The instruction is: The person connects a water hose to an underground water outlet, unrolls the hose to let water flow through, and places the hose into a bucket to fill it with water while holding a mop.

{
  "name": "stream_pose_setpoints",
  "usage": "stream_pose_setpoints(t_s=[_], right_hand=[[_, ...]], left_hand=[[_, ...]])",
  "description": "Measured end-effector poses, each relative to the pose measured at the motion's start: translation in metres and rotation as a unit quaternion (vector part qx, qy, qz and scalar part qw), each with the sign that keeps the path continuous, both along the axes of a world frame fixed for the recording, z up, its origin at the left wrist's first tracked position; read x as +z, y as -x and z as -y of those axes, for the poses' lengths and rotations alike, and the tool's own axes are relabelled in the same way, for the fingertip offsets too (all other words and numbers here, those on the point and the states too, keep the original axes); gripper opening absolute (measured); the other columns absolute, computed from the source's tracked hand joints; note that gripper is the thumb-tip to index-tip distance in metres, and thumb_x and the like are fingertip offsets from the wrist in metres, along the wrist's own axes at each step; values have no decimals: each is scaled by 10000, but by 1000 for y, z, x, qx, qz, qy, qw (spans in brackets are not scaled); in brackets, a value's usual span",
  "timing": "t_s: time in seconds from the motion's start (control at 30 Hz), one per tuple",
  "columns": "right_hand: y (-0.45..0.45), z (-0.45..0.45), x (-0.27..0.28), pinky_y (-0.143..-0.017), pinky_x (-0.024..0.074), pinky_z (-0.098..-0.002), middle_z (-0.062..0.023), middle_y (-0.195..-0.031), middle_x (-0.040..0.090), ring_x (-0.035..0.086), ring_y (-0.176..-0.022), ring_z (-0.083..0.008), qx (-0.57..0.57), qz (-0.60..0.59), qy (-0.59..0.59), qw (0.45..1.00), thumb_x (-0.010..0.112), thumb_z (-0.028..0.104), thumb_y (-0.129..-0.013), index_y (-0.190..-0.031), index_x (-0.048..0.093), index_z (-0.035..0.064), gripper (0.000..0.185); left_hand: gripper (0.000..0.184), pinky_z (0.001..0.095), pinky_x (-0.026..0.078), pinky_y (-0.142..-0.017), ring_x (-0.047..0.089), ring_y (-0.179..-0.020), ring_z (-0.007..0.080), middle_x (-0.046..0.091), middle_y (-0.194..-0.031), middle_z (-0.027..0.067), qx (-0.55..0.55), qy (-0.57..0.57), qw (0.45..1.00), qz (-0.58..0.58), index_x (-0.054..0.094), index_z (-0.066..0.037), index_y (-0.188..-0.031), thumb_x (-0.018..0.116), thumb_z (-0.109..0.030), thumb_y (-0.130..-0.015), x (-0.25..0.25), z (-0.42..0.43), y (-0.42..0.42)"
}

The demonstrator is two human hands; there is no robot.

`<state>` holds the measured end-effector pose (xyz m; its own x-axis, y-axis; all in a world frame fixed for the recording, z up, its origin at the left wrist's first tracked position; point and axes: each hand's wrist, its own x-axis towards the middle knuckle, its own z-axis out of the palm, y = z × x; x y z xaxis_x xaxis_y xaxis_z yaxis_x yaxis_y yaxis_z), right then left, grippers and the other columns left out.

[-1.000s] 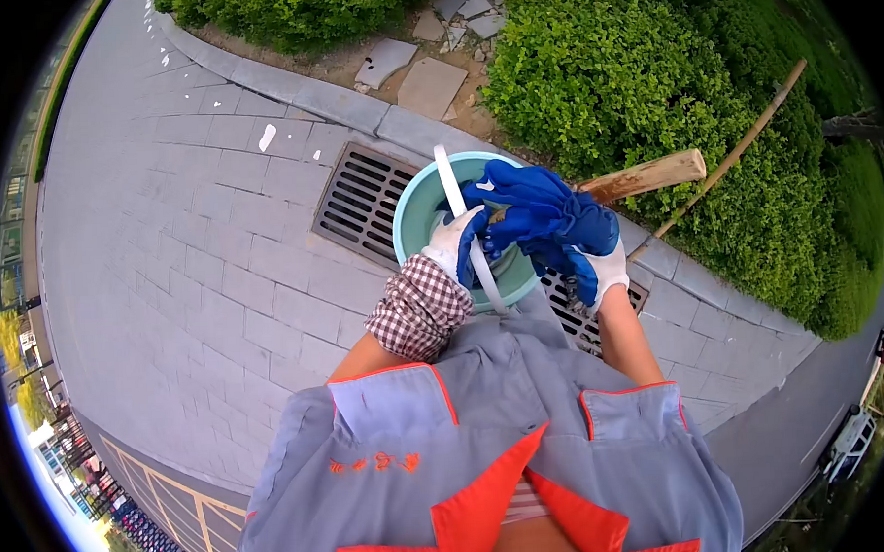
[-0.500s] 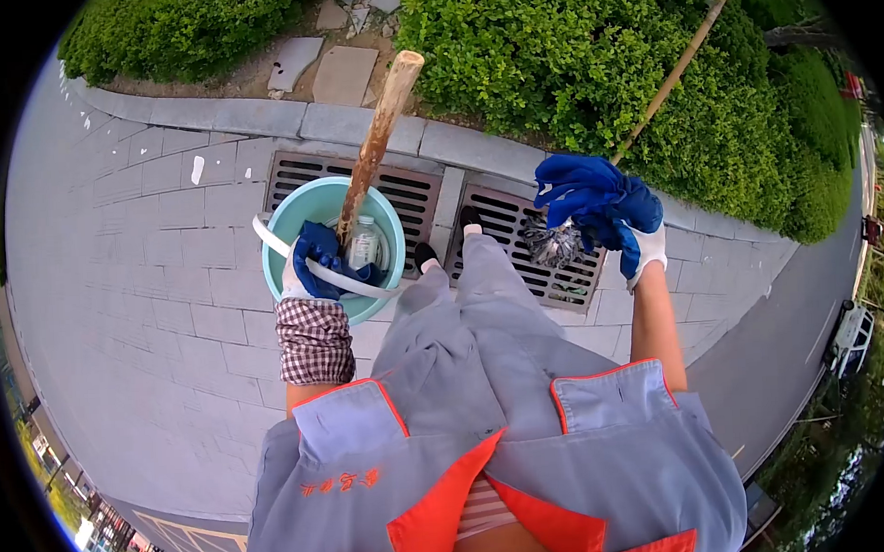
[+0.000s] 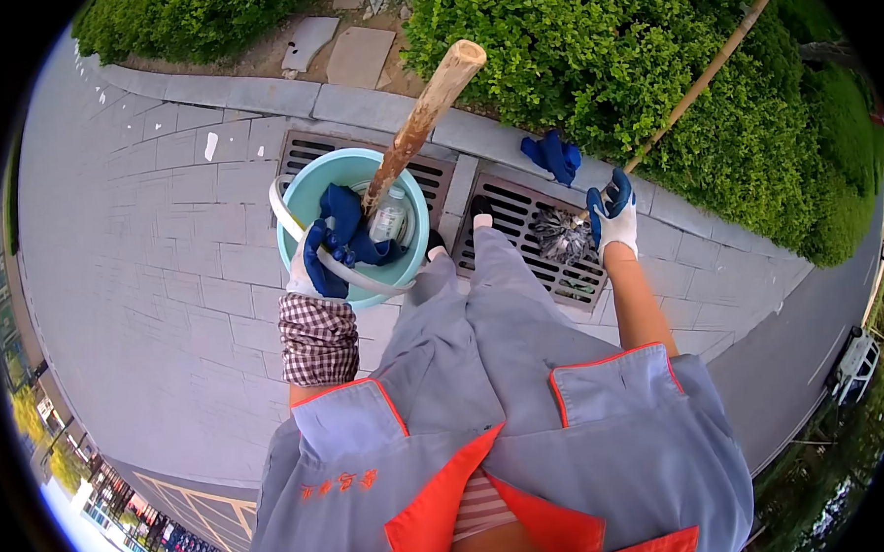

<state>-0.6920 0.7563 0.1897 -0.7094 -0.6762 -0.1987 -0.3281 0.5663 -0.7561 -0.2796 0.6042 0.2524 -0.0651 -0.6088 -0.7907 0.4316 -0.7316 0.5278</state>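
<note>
My left hand [image 3: 321, 265], in a white and blue glove, is closed round the white handle [image 3: 286, 216] of a light-blue bucket [image 3: 416, 213]. Inside the bucket are a dark blue cloth [image 3: 341, 207], a clear bottle [image 3: 390, 215] and a thick wooden stick [image 3: 423, 119] that leans up and out. My right hand [image 3: 612, 209], gloved too, has its fingers apart and holds nothing. Up and left of it, a blue cloth bundle [image 3: 553, 159] is at the kerb, free of the hand. Beside my right hand lies the grey strip mop head [image 3: 564, 235] on a drain grate.
Two metal drain grates [image 3: 519, 228] lie along the stone kerb [image 3: 490, 134]. Green hedges [image 3: 591, 62] grow behind it, with a long wooden pole [image 3: 700, 82] slanting across them. My feet stand at the grates. A white car [image 3: 853, 365] is at the far right.
The blue cloth bundle has left my right hand and is now at the kerb. Earlier, my left hand moved the bucket left, away from my right hand.
</note>
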Motion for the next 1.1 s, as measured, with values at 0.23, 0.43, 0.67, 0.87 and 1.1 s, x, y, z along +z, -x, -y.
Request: stream_pose_setpoints(t_s=[0.23, 0.43, 0.67, 0.87, 1.1], right_hand=[[-132, 68, 87, -787, 454, -380, -128, -1049, 545, 551, -937, -314, 440, 18, -12, 898, 613, 142, -779, -1117, 498, 96, 361], [-165, 124, -17, -1030, 236, -488, -101, -1352, 360, 322, -1270, -284, 555, -284, -164, 764, 514, 217, -829, -1284, 416, 154, 469], [-102, 141, -33, -956, 366, -444, -127, -1232, 468, 426, -1172, -342, 465, -213, -278, 813, 530, 142, -801, -1197, 512, 122, 398], [-100, 91, 20, -844, 439, -392, -201, -1036, 566, 533, -947, -379, 351, 84, -146, 921, 535, 149, -819, -1064, 490, 7, 287], [-7, -16, 129, -772, 422, -265, -44, -905, 587, 530, -848, -136, 150, 490, -12, 859, 638, 178, -767, -956, 548, 17, 264]], left_hand=[[203, 318, 425, -624, 495, -659, 153, 518, -781, 46, -101, 73, 979, -161, 527, -61, -991, 562, -188, -836, 43, -14, 72], [206, 330, 493, -568, 572, -633, 191, 543, -816, 80, -170, -2, 960, -224, 480, -42, -991, 584, -38, -813, 84, -50, 128], [291, 292, 477, -538, 561, -596, 171, 510, -839, 61, -293, 24, 940, -176, 424, -56, -1037, 596, -57, -802, 101, -60, 146], [233, 265, 466, -603, 553, -664, 145, 556, -831, 50, -255, 55, 948, -182, 503, -13, -1034, 569, -58, -815, 83, -48, 167], [128, 310, 429, -606, 501, -629, 160, 520, -748, 56, -137, 25, 976, -167, 534, -26, -873, 566, -141, -827, 26, -23, 162]])
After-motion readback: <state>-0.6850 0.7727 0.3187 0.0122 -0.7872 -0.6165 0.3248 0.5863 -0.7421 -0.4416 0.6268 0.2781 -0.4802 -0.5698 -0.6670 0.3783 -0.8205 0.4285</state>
